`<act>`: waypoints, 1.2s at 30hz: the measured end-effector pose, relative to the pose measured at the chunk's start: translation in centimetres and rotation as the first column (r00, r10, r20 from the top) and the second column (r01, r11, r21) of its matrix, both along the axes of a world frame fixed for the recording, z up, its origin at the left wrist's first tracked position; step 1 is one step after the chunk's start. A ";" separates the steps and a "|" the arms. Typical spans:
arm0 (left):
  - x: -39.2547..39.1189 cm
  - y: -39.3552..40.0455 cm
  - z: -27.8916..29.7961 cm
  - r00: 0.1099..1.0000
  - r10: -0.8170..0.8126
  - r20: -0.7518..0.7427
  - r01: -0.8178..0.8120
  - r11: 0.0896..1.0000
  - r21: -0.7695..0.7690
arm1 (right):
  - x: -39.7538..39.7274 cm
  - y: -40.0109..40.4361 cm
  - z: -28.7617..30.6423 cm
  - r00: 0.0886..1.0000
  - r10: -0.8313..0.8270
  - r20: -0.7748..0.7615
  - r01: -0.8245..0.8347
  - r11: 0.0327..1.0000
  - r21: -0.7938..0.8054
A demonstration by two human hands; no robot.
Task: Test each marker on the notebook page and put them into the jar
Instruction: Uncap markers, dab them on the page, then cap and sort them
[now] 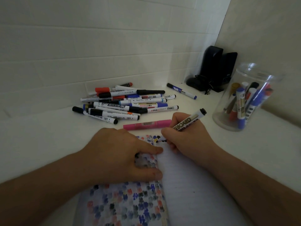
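Observation:
An open notebook point(184, 190) lies at the near edge, its left page covered in coloured scribble marks. My left hand point(120, 155) rests flat on that left page, fingers spread. My right hand point(184, 141) grips a black whiteboard marker point(189, 120), tip down on the top of the page near the spine. A clear jar point(244, 98) stands at the right with several markers inside. A pile of markers point(127, 103) lies behind the notebook, and a pink marker point(146, 124) lies just beyond the page.
A single blue-labelled marker point(181, 91) lies apart near the back. Two black speakers point(216, 69) with cables stand in the back right corner. A white tiled wall point(97, 46) closes off the desk behind.

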State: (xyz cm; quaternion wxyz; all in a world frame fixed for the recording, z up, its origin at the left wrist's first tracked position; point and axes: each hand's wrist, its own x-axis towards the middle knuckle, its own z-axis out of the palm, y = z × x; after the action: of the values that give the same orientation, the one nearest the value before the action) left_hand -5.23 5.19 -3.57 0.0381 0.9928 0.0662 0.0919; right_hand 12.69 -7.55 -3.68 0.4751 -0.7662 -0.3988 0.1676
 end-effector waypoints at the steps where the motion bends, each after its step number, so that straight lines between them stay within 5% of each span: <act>1: 0.1 -0.1 0.1 1.000 0.002 -0.012 -0.002 1.000 0.002 | 0.1 0.0 0.0 1.000 0.000 -0.010 0.000 1.000 -0.001; 36: 0.4 -0.5 0.9 0.994 0.029 -0.110 -0.025 0.999 0.033 | 0.1 -0.1 0.2 0.999 0.040 -0.012 -0.040 0.999 -0.002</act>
State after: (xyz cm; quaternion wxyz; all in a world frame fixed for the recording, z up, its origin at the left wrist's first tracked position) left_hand -4.87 4.68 -2.63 0.0176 0.9959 0.0802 0.0385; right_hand 12.81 -7.66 -3.50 0.4732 -0.7575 -0.4112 0.1821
